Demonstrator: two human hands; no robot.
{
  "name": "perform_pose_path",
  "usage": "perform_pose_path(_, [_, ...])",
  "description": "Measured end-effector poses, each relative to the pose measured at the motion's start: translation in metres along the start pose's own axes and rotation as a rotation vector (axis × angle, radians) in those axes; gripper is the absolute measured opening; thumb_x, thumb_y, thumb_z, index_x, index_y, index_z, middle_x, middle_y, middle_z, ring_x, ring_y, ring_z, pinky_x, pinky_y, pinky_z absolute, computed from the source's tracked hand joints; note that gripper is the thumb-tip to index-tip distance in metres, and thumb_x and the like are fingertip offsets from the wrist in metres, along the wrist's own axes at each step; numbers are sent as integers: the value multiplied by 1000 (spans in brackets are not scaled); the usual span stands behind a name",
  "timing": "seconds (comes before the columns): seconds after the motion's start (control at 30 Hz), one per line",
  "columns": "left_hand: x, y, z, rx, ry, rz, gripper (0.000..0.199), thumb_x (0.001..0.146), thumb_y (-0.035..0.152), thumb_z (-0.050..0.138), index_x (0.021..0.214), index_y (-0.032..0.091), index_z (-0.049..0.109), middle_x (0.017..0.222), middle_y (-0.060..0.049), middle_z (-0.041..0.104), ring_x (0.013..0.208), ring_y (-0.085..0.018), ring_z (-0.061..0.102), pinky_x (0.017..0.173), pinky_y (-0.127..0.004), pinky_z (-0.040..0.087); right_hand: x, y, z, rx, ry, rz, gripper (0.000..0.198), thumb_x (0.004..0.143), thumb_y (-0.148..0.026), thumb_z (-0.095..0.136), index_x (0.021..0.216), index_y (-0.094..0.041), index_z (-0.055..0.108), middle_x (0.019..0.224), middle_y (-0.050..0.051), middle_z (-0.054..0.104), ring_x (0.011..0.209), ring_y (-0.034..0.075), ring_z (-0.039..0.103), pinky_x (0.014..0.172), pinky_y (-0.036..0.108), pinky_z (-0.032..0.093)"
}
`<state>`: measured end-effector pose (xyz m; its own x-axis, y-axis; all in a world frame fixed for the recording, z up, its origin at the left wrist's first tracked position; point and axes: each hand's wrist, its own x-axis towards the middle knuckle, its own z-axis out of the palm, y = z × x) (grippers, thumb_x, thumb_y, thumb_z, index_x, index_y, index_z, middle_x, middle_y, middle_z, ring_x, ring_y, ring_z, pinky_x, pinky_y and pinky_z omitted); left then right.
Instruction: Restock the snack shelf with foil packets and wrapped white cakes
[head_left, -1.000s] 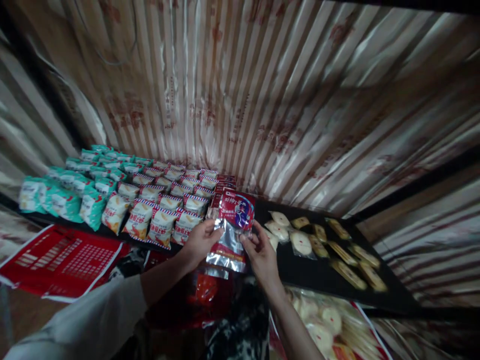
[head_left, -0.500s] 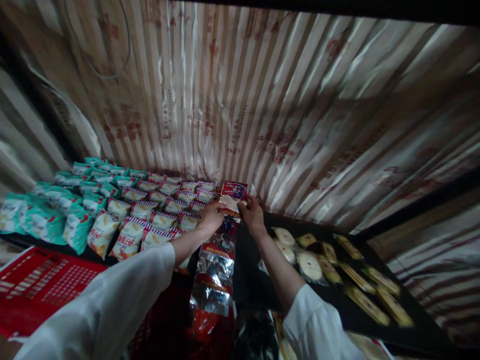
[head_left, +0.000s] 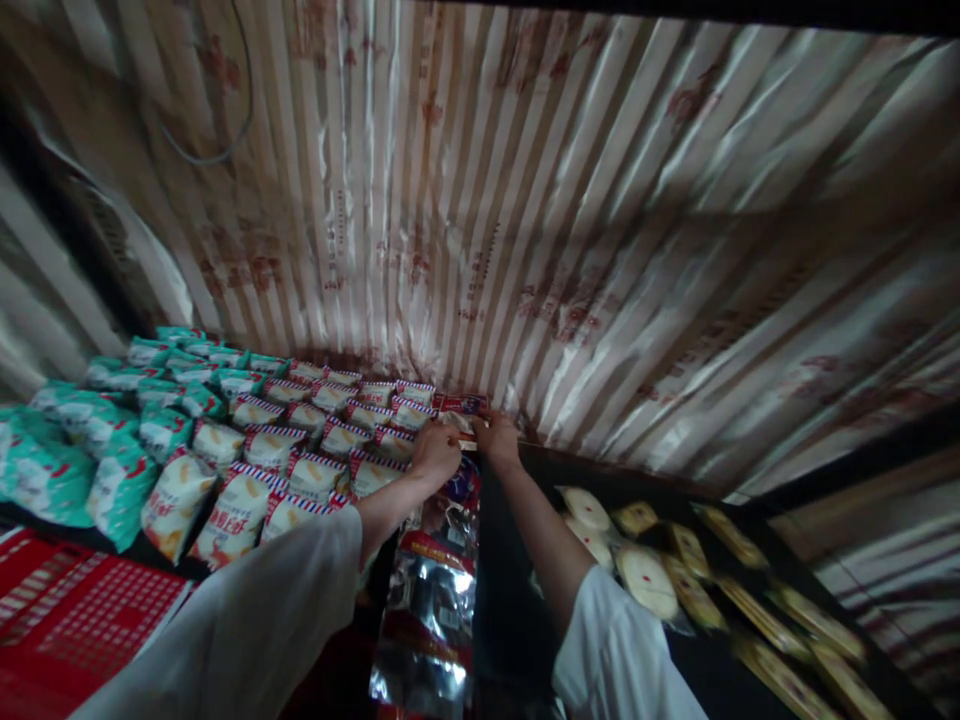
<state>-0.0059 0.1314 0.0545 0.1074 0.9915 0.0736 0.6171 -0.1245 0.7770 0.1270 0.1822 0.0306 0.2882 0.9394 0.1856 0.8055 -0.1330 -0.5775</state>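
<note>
Two bare hands in white sleeves reach to the back of a black table (head_left: 506,580), against a wall of pale striped sheeting (head_left: 450,200). Between them, low at the foot of the wall, is a flat red-and-silver foil packet (head_left: 459,420). The left hand (head_left: 437,450) and right hand (head_left: 497,440) appear to pinch its opposite edges; the dim light hides the exact fingertip contact.

Shiny red-and-silver packets (head_left: 431,600) lie in a column running from the hands towards the viewer. Left of it stand cream bags with striped tops (head_left: 232,520), then turquoise bags (head_left: 52,470); to the right lie pale round wrapped items (head_left: 646,580).

The step in hand looks like setting the packet down at the column's far end. That calls for lowering it evenly, squaring its edges and releasing both sides without nudging the nearby cream bags.
</note>
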Motion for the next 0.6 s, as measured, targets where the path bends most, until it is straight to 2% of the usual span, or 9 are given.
perform_pose_path(0.1, [-4,2,-2,42,-51,56,34,77,9,47,100,19,69,105,-4,67,103,-17,59,96,-26,42,4,-3,2,-49,-27,10,28,82,-24,52,103,-14,68,102,10,71,96,20,65,86,25,47])
perform_pose_path(0.2, [-10,5,-2,48,-97,91,39,74,9,49,110,18,65,117,-5,63,110,-18,56,99,-26,41,8,-5,4,-75,-39,6,27,82,-23,53,102,-15,69,103,10,70,99,20,64,89,25,46])
perform_pose_path(0.37, [-10,3,-1,50,-134,47,39,73,8,51,109,15,63,122,-9,60,114,-20,54,100,-28,40,8,-13,6,-130,-52,13,26,82,-23,52,101,-20,69,101,8,71,98,20,64,87,26,47])
perform_pose_path(0.6, [-4,-5,4,-18,-108,78,42,70,4,49,110,12,62,118,-12,63,112,-21,56,99,-30,41,-1,-24,3,-250,-84,54,31,83,-32,47,105,-25,68,98,10,70,91,25,66,76,36,50])
